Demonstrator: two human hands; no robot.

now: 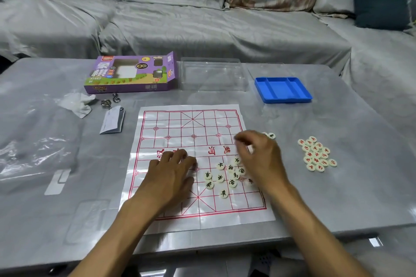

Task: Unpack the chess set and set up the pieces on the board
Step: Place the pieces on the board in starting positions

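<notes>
Black pieces (225, 175) lie on the board (198, 164) between both hands, nearer the right hand (258, 155). Left hand (173, 171) presses flat; right fingers curl, grip unclear.

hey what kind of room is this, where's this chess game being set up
Most likely a home living room. A long sofa draped in grey covers, with a dark blue cushion, sits behind a low grey table holding the paper chess board.
</notes>
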